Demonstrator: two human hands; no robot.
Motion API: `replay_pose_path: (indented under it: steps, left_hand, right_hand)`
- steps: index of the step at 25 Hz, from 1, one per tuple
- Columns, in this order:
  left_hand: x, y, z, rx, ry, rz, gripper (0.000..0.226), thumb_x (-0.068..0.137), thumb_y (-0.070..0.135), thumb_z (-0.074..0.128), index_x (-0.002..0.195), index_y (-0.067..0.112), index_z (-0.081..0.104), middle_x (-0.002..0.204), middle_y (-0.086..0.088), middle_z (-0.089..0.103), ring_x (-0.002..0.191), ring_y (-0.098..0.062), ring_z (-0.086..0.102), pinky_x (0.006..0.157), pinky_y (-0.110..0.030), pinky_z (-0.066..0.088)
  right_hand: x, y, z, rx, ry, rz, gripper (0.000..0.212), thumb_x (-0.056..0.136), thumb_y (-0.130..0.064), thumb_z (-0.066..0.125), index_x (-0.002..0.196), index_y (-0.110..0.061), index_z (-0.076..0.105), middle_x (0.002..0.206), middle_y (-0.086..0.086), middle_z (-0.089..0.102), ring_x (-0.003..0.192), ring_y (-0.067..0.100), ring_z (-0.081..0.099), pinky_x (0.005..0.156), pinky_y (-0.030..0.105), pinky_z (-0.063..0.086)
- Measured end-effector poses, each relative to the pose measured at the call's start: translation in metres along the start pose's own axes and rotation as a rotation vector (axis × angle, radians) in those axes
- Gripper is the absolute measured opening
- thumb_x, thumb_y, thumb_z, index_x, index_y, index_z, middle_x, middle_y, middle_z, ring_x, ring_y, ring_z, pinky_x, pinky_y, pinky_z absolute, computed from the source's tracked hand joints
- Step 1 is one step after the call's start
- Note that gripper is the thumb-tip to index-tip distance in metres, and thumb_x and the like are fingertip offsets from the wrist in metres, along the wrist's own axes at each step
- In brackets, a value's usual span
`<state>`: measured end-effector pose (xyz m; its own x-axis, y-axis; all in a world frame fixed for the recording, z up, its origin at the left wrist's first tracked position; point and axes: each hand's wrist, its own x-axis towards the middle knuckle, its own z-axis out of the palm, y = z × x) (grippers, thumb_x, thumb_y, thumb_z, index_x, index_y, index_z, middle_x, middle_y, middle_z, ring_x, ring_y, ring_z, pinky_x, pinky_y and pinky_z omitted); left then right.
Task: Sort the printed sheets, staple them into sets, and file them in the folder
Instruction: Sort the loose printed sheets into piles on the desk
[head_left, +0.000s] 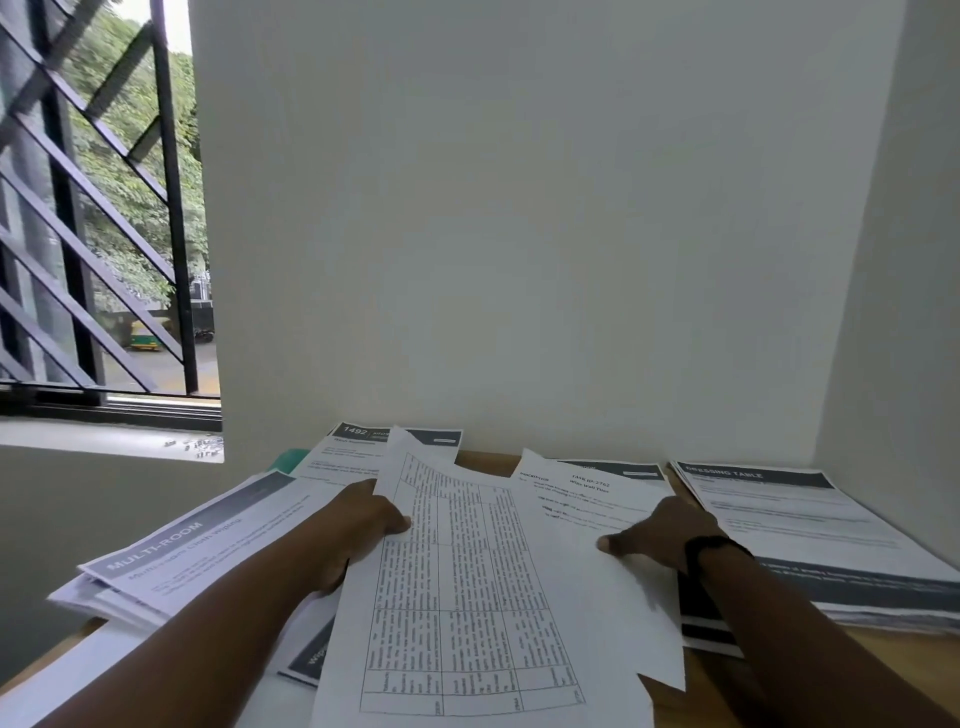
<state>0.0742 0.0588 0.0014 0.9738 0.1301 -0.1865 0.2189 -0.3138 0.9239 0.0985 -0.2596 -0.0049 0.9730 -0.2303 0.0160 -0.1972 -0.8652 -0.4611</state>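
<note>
At the upper left of the frame: window (98, 208) with a dark diagonal grille, trees and a street beyond it.
Window sill: pale ledge (104, 441) below the window, small dark bits lying near its right end, too small to identify.
Left pile: stack of printed sheets (208, 535) at the lower left, top page headed "MULTI-ROOM", lying askew on the wooden table (883, 660).
Green edge: sliver of a teal thing (291, 460) showing behind the left pile, mostly hidden; what it is cannot be told.
Far pile: sheets headed "1492" (353, 452) against the wall, left of centre.
Left hand (358, 525): grips the left edge of the table-printed sheet (467, 587), thumb on top, the other fingers hidden under the paper.
Table-printed sheet: centre of the frame, raised and curling at its far end, over other papers.
Middle sheet: page reading "Wipe Wall Tiles" (587, 491), just right of centre, partly under the held sheet.
Right hand (660, 530): lies on the papers at the right edge of the held sheet, thumb stretched left and pressing the page; the remaining fingers cannot be seen.
Wrist: black band (711, 548) on the right arm.
Right pile: stack headed "DRESSING TABLE" (789, 514) at the right of the frame, by the side wall.
</note>
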Motion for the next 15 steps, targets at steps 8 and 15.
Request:
replay_pose_path:
  steps: [8,15]
  left_hand:
    - [-0.005,0.003,-0.001,0.027,-0.004,-0.007,0.027,0.095,0.009,0.056,0.113,0.025,0.044,0.086,-0.001,0.065,0.074,-0.023,0.069,0.056,-0.03,0.052]
    - [-0.009,0.006,0.001,-0.022,-0.018,-0.003,0.03,0.095,0.008,0.055,0.115,0.027,0.044,0.087,-0.001,0.065,0.076,-0.023,0.068,0.057,-0.031,0.052]
  right_hand:
    - [0.01,0.016,-0.038,0.711,0.373,-0.003,0.017,0.086,-0.016,0.068,0.085,0.0,0.065,0.091,0.023,0.064,0.077,0.03,0.06,0.077,0.032,0.051]
    - [0.012,0.051,-0.097,0.694,0.668,0.013,0.023,0.094,-0.027,0.059,0.101,-0.005,0.06,0.088,0.012,0.057,0.096,0.032,0.058,0.083,0.03,0.046]
